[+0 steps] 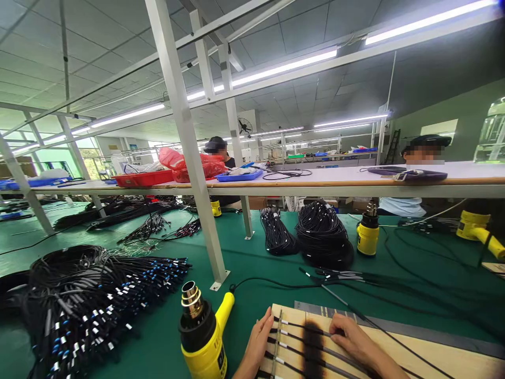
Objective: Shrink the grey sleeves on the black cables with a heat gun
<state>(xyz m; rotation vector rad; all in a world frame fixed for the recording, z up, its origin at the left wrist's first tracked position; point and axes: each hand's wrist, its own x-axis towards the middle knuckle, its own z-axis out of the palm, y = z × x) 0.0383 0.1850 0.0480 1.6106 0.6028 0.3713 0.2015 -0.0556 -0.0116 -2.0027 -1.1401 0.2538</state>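
A wooden board (290, 314) with a dark scorched patch lies at the bottom right, several black cables (294, 343) laid across it side by side under a thin metal bar near its left edge. My left hand (258, 339) rests at the board's left edge, fingers together by the cable ends; whether it grips anything is unclear. Over the board, my right hand (350, 337) has its fingers curled on the uppermost cable, right of the scorched patch. A yellow heat gun (203, 337) stands nozzle up on the green table, left of my left hand.
Large bundles of black cables (79, 300) cover the left; two coils (323, 234) lie mid-table. More yellow heat guns (367, 237) stand farther right. A metal post (189, 126) rises ahead, beside a shelf with a red tray (144, 179). Two people are beyond the shelf.
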